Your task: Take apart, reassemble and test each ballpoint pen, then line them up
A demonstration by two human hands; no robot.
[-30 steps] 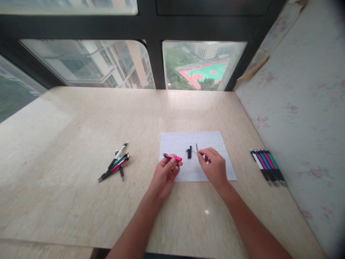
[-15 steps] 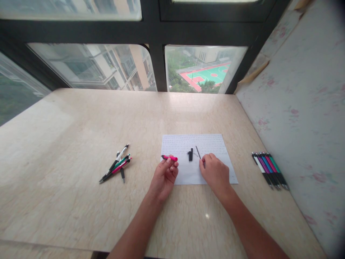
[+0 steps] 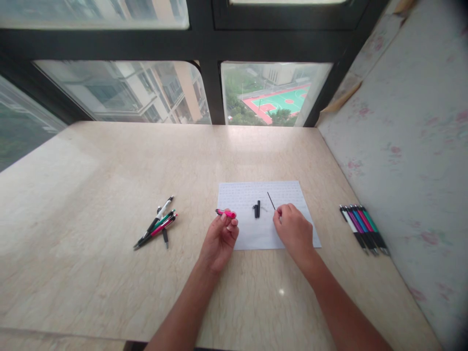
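Between the thumb and fingers of my left hand (image 3: 221,239) is a pink pen barrel (image 3: 229,214) with a dark clip end pointing left. My right hand (image 3: 294,231) pinches a thin dark pen refill (image 3: 271,201), whose far end points up and left over the sheet of paper (image 3: 248,239). Black pen parts (image 3: 256,209) lie on the paper between my hands. Just right of them is a small spring-like piece (image 3: 264,209), too small to make out surely.
Several pens (image 3: 157,224) lie in a loose pile at left, with a short dark piece (image 3: 165,239) beside them. A row of several coloured pens (image 3: 363,229) lies at right near the papered wall (image 3: 409,170). A window (image 3: 215,87) stands behind the marble-like surface (image 3: 109,292).
My right hand has moved slightly right and away from me with the refill, lifting it a little. My left hand keeps the pink barrel, nearly still.
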